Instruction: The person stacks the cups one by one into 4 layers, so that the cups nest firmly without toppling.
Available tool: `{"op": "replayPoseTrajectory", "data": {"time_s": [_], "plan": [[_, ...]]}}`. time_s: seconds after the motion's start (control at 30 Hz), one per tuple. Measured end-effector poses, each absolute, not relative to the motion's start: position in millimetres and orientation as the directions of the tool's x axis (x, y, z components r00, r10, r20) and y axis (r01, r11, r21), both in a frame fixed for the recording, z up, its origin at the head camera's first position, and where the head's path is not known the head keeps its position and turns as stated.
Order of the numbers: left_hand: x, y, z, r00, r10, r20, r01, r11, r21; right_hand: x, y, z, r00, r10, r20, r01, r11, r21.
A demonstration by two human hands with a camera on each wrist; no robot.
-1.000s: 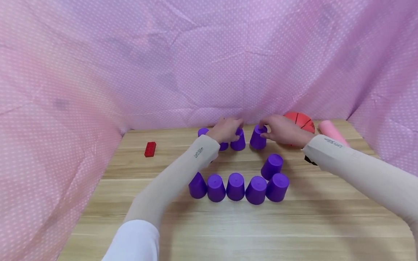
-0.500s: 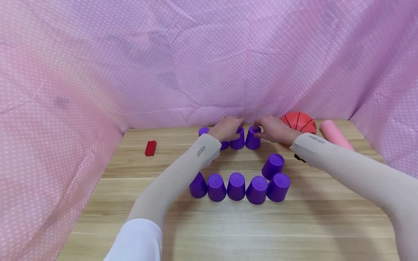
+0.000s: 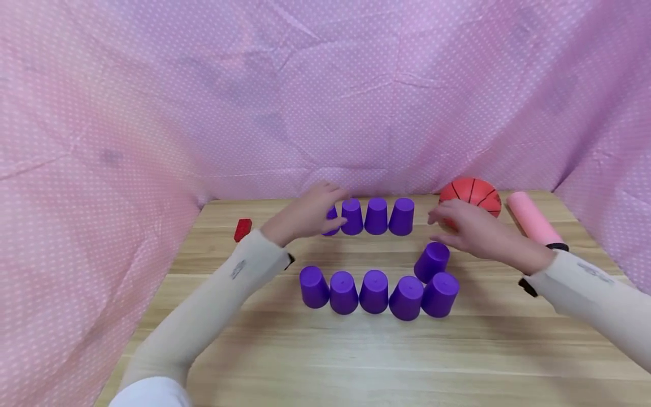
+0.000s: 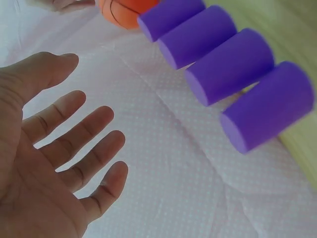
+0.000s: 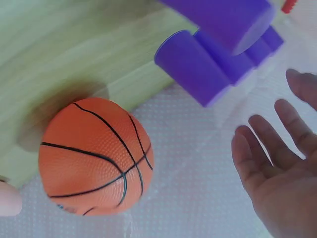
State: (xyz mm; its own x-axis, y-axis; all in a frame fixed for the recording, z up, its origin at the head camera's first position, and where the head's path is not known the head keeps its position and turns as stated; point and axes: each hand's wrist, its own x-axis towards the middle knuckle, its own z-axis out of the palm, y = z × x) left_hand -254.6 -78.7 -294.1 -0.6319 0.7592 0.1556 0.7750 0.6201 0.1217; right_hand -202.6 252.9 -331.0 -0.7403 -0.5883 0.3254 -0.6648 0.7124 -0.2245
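Note:
Several purple cups stand upside down in a back row, its rightmost cup [image 3: 402, 217] bare of any hand. Closer to me is a front row of the same cups, with a middle cup [image 3: 373, 292] among them. One more cup [image 3: 432, 262] stands just behind the front row's right end. My left hand [image 3: 311, 212], fingers spread, hovers by the left end of the back row and partly hides the leftmost cup. In the left wrist view its palm and fingers hold nothing. My right hand [image 3: 475, 230], also holding nothing, hangs above the table between that single cup and the basketball.
An orange basketball [image 3: 470, 198] sits at the back right, beside a pink cylinder [image 3: 535, 219] with a black end. A red toy brick [image 3: 243, 229] lies at the back left. Pink dotted cloth [image 3: 325, 113] hangs behind the wooden table [image 3: 325, 362].
Both hands have let go of the back-row cups and moved apart, left hand leftward, right hand rightward and nearer. Before that, the right hand slid its cup left against its neighbour.

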Motion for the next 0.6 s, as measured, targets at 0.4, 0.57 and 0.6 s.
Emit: {"op": "replayPoseTrajectory", "data": {"time_s": [0.4, 0.57, 0.6], "plan": [[-175, -143, -321, -0.636, 0.758, 0.144, 0.771, 0.614, 0.171, -159, 265, -351, -0.707, -0.604, 0.368, -0.698, 0.681, -0.224], [-165, -153, -338, -0.646, 0.749, 0.148, 0.76, 0.613, 0.217, -162, 263, -358, -0.714, -0.593, 0.371, -0.692, 0.676, -0.252], [-165, -154, -340, -0.649, 0.745, 0.154, 0.757, 0.612, 0.229, -162, 263, -358, -0.715, -0.593, 0.37, -0.692, 0.675, -0.256]]}}
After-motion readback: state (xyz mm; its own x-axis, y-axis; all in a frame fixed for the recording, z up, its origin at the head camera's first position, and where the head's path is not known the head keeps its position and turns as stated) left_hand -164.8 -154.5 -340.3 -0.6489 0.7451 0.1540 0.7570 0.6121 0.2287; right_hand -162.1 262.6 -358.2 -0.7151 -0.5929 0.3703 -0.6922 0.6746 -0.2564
